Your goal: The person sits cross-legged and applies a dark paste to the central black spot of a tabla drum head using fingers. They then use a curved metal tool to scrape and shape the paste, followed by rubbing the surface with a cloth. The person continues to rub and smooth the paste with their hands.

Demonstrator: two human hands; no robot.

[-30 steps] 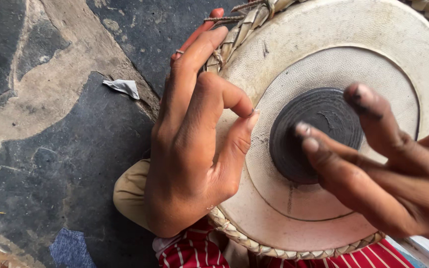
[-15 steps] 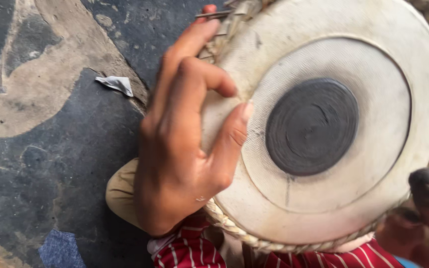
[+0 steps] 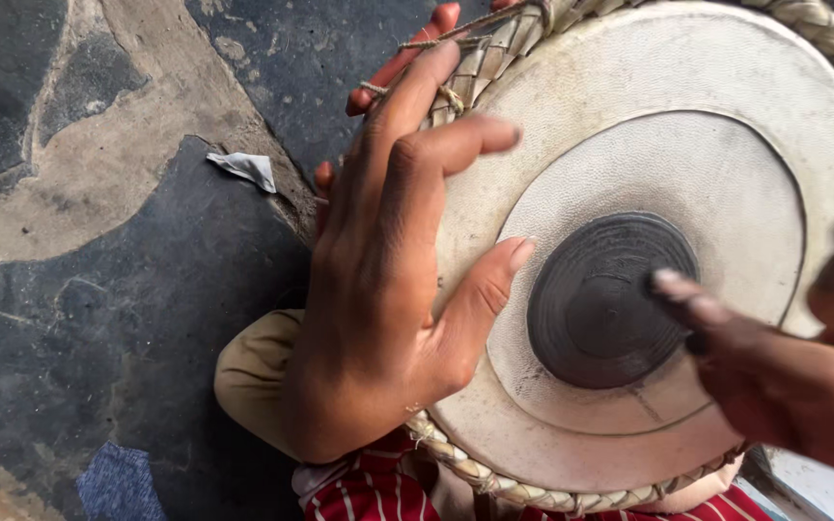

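A round hand drum (image 3: 726, 125) fills the right of the head view, its pale skin ringed by a braided straw-coloured rim (image 3: 494, 58) and marked with a black disc (image 3: 610, 299) in the middle. My left hand (image 3: 388, 280) grips the drum's left edge, fingers spread over the rim and thumb pressed on the skin. My right hand (image 3: 774, 367) comes in from the right, blurred, with a fingertip over the black disc's right edge.
Dark cracked stone floor (image 3: 127, 289) lies to the left, with a scrap of white paper (image 3: 243, 169). Red-and-white striped cloth (image 3: 369, 487) and a tan trouser knee (image 3: 253, 376) sit under the drum. Red laces (image 3: 398, 63) run off the rim.
My right hand left the drum skin, dropped away to the lower right, and has now swung back over the black disc. My left hand's fingers have spread wider on the rim.
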